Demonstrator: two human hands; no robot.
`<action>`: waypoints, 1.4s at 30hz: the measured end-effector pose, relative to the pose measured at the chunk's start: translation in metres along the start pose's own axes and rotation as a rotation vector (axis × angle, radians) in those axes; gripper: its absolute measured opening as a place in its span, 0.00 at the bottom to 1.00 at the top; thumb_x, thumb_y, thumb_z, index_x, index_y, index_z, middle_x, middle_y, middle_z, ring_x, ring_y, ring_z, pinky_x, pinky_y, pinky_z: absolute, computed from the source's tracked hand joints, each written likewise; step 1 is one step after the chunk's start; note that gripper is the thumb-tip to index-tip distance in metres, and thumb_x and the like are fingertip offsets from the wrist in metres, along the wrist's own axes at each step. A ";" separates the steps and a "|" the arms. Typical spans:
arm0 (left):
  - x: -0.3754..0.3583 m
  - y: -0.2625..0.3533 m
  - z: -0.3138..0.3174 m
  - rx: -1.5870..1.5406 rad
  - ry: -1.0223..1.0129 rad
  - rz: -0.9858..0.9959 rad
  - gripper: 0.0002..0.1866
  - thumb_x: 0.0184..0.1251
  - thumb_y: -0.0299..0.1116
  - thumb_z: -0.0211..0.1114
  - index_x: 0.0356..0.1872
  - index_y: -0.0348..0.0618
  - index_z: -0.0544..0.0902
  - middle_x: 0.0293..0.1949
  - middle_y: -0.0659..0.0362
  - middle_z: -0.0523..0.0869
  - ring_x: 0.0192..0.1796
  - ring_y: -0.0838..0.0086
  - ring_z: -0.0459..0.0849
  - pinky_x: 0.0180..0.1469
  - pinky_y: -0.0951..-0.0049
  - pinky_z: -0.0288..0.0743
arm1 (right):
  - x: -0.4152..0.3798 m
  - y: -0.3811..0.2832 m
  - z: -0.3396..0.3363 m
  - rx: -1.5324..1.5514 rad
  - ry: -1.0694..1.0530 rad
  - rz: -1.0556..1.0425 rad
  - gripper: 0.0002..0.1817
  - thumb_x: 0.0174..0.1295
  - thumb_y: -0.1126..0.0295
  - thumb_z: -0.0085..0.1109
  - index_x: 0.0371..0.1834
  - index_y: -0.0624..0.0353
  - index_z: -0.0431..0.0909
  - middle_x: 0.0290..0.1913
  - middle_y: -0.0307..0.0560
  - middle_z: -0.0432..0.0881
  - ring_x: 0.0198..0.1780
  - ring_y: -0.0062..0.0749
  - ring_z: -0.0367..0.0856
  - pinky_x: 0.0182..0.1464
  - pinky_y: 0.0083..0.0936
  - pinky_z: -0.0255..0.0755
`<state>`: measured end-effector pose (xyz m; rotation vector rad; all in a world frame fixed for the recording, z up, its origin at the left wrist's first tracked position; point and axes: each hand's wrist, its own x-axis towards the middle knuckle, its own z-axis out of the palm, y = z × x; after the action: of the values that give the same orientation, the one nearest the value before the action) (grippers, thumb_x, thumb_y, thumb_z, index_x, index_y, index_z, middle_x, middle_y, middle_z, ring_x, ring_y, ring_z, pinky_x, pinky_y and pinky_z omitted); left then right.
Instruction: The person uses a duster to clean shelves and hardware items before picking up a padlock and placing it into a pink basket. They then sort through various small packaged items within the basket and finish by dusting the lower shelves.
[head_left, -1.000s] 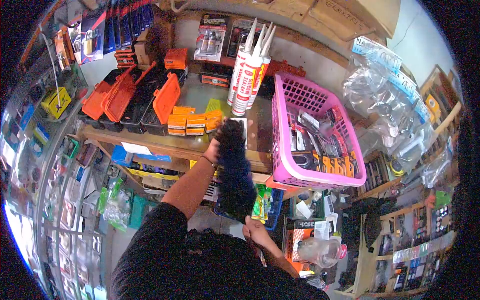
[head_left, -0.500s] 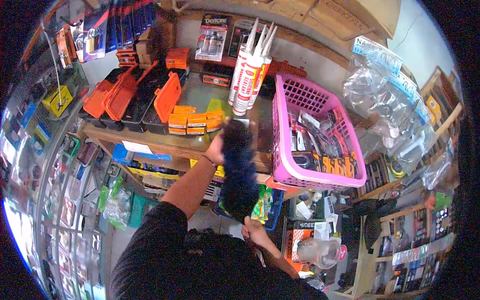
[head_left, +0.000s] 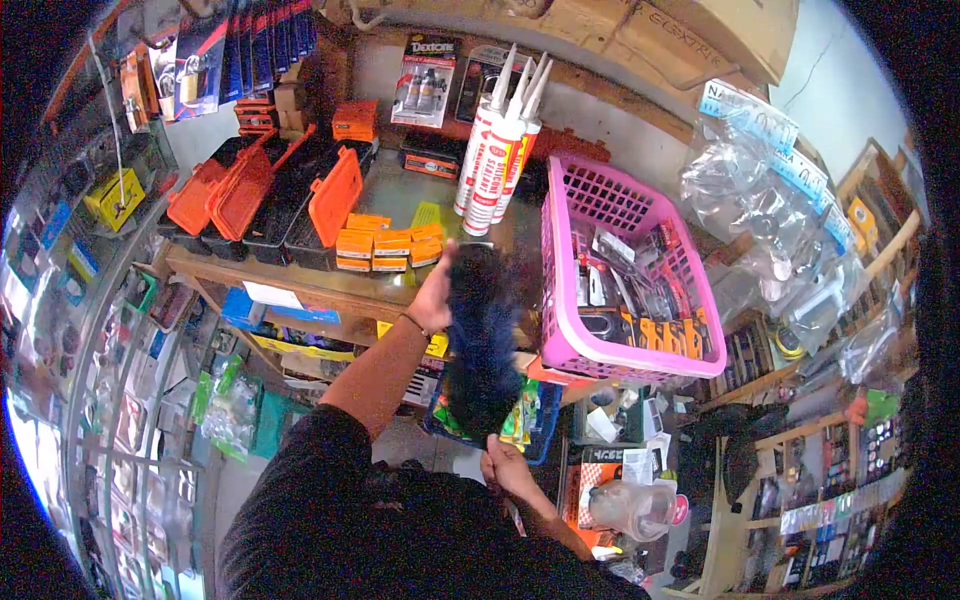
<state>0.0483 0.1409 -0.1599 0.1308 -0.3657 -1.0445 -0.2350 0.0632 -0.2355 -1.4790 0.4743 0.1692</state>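
A dark, fluffy duster (head_left: 483, 340) stands in front of me over the counter's front edge. My right hand (head_left: 508, 467) is closed round its lower end. My left hand (head_left: 433, 297) rests against its upper left side, with its fingertips partly hidden behind the dark fibres. Just beyond the duster's top, white silicone sealant tubes (head_left: 490, 165) stand upright on the glass counter. Small orange boxes (head_left: 388, 245) lie to the left of my left hand. A pink basket (head_left: 640, 357) holding packaged goods sits to the right of the duster.
Black cases with orange lids (head_left: 335, 195) line the counter's left part. Plastic-bagged items (head_left: 770, 200) hang at the right. Below the counter are a blue tray (head_left: 546, 430) and a clear plastic container (head_left: 635, 510). A glass display case (head_left: 120, 400) stands at the far left.
The duster and both hands are nearly where they were, with only slight movement. The view has shifted a little, so the basket appears slightly further left.
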 end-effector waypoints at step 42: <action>0.000 0.004 0.020 -0.243 -0.151 -0.087 0.31 0.60 0.57 0.46 0.56 0.43 0.67 0.54 0.56 0.72 0.54 0.61 0.71 0.55 0.56 0.64 | 0.001 -0.002 -0.005 -0.022 0.038 -0.013 0.27 0.65 0.49 0.34 0.12 0.54 0.62 0.10 0.36 0.64 0.11 0.20 0.60 0.15 0.18 0.54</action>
<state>0.0445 0.1449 -0.1399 -0.1514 -0.3689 -1.1802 -0.2347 0.0577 -0.2338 -1.5091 0.4943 0.1370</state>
